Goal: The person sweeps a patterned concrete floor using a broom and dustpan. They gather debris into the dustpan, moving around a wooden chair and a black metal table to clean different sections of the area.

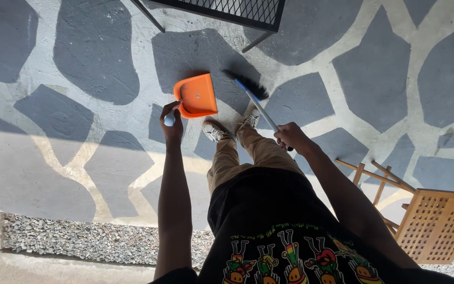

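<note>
**Dustpan tilted off the paving, broom held in one hand**

The left hand (172,122) is clenched around the pale grip of the orange dustpan (197,95), whose open tray faces up toward the camera; whether its front lip touches the patio floor (80,63) I cannot tell. The right hand (291,137) grasps the blue-and-silver shaft of the broom (256,102), its black bristles (245,84) sitting just beside the dustpan's right edge, near the foot of a black metal mesh table (227,8) at the top edge of the patio. Both sneakers (214,131) stand just below the pan.

Risks, as I judge them:

- If the pan stays tipped, swept dirt could slide under its lip rather than into it, or spill back out.
- The paving has raised pale joints between the dark stones; bristles may skip over them and leave grit in the seams.
- A one-handed grip high on the shaft gives little control, so a stroke could flick debris past the pan or knock it sideways.
- The wooden folding chair (432,223) near the lower right edge stands close to the right elbow and could be bumped on a backswing.
</note>
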